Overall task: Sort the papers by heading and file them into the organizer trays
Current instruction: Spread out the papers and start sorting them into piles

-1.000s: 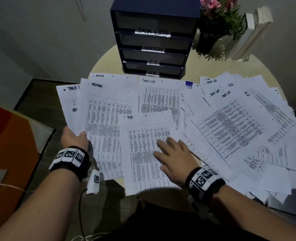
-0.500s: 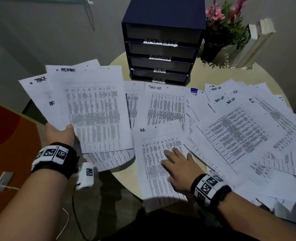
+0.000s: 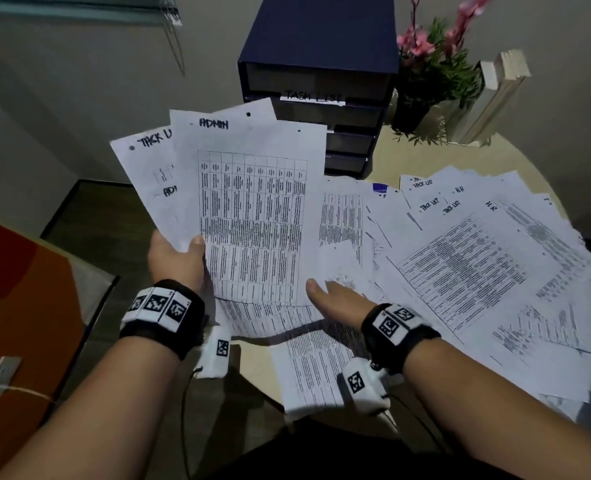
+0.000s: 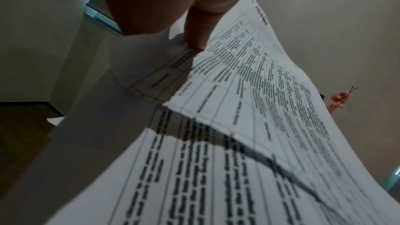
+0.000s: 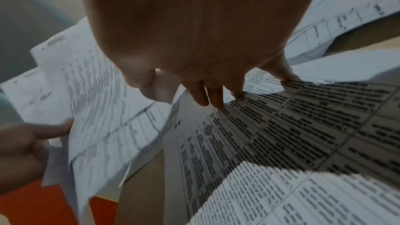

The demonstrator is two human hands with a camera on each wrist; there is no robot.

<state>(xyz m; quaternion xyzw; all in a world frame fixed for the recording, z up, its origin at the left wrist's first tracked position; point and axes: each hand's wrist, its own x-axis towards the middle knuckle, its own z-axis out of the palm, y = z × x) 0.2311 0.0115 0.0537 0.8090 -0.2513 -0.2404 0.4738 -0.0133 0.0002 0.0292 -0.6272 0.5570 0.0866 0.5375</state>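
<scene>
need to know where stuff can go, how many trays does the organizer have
4, stacked in the navy organizer: top tray, second tray, third tray, bottom tray. The raised papers cover the lower trays' left parts.

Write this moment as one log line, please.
left hand: grips raised sheets | right hand: on table papers | organizer: nothing filed yet

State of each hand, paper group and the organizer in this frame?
Left hand: grips fanned sheets.
Held sheets: lifted off table, ADMIN heading showing.
Right hand: fingers straight, on table papers.
Table papers: spread, overlapping.
Organizer: upright; contents not discernible.
</scene>
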